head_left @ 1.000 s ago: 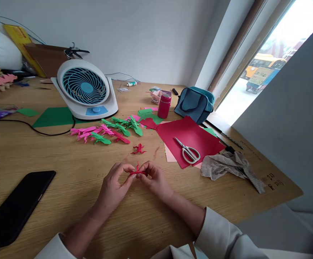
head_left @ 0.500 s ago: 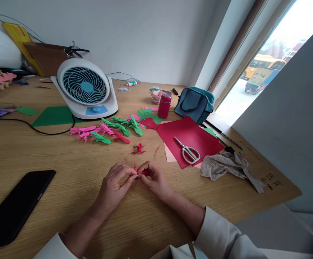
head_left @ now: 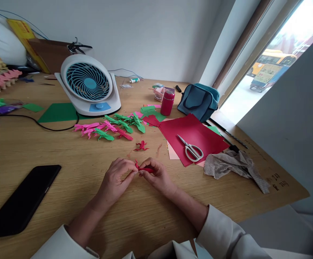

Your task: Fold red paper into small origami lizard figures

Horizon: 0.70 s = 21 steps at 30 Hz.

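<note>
Between my two hands is a small folded piece of red paper (head_left: pixel 147 169), with a thin point sticking up at its left end. My left hand (head_left: pixel 119 175) pinches that left end between thumb and fingertips. Fingers of my right hand (head_left: pixel 157 177) are closed around the longer right part, hiding some of it. Just beyond my fingertips lies a small red folded paper figure (head_left: pixel 141 145) with thin legs. Farther off, several pink, green and red folded paper figures (head_left: pixel 124 124) lie in a loose pile.
Scissors (head_left: pixel 190 148) rest on red paper sheets (head_left: pixel 172 131) to the right, beside a crumpled grey cloth (head_left: pixel 226 164). A black phone (head_left: pixel 24 199) lies at left. Behind stand a white fan (head_left: pixel 88 82), a red flask (head_left: pixel 167 103) and a blue bag (head_left: pixel 198 102).
The view has shifted slightly, so the whole scene sits a little farther right and higher. Both hands keep hold of the red paper, and more of its right part shows.
</note>
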{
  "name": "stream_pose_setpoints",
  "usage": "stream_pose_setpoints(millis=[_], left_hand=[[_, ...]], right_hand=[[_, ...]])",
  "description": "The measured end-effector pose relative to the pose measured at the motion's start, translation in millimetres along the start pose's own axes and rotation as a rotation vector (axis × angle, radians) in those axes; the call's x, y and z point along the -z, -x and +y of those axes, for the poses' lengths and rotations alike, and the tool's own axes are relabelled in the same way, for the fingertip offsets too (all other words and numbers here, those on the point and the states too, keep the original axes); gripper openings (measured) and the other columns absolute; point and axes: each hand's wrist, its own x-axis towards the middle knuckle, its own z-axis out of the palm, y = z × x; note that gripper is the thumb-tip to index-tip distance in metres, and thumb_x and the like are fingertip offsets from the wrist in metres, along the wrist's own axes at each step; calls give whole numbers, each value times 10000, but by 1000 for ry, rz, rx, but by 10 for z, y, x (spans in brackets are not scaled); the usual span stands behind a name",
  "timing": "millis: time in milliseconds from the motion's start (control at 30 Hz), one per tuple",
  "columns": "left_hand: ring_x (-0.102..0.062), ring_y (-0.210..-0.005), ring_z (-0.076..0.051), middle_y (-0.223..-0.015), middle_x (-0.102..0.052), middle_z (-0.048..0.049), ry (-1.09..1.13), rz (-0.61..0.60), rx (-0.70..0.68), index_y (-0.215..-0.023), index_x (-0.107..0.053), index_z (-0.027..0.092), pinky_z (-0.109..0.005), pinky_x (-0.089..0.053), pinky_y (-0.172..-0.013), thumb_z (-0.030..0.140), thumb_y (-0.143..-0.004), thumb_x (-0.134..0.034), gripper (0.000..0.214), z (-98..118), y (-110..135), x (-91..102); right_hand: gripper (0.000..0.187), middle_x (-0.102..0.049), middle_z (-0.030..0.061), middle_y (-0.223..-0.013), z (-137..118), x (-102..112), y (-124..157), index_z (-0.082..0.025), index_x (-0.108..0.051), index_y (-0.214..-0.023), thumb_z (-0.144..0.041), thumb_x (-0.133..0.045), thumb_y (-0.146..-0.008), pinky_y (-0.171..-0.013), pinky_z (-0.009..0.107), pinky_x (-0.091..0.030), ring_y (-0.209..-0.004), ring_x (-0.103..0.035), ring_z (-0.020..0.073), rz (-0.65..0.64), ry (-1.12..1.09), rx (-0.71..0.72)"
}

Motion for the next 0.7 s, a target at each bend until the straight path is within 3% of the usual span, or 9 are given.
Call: stream_pose_setpoints(millis=[267, 433, 533, 700], left_hand=[[-616, -937, -172, -948, -669, -41, 74, 23, 57, -883, -684, 229, -304, -486, -855, 147, -881, -595, 121, 30, -8, -18], [-607, -811, -151, -818, -628, -21, 107, 107, 187, -824, -664, 200, -260, -491, -750, 166, -848, -621, 61, 93, -4, -48], [-613, -695, -122, -771, -664, 0, 202, 83, 284, -842, -644, 193, -226, -488, -679, 147, -834, -611, 58, 146, 6, -71], [-664, -668, -120, -734, -702, 7, 327, 41, 406, -889, -653, 188, -216, -506, -686, 178, -838, -601, 74, 194, 33, -108]], right_hand=[[88, -601, 7, -815, 49, 30, 19, -226, -630, -861, -313, -638, -875, -674, 266, -509, -715, -618, 134, 32, 46, 12], [53, -603, 12, -829, 30, 61, 18, -232, -639, -866, -280, -627, -884, -709, 283, -493, -755, -596, 147, 82, 152, 108], [30, -604, 17, -835, 10, 64, 17, -239, -639, -860, -245, -621, -883, -726, 300, -479, -786, -581, 161, 105, 208, 185], [62, -605, 21, -838, -18, 61, 16, -245, -632, -862, -190, -608, -881, -734, 321, -471, -803, -579, 173, 82, 273, 251]])
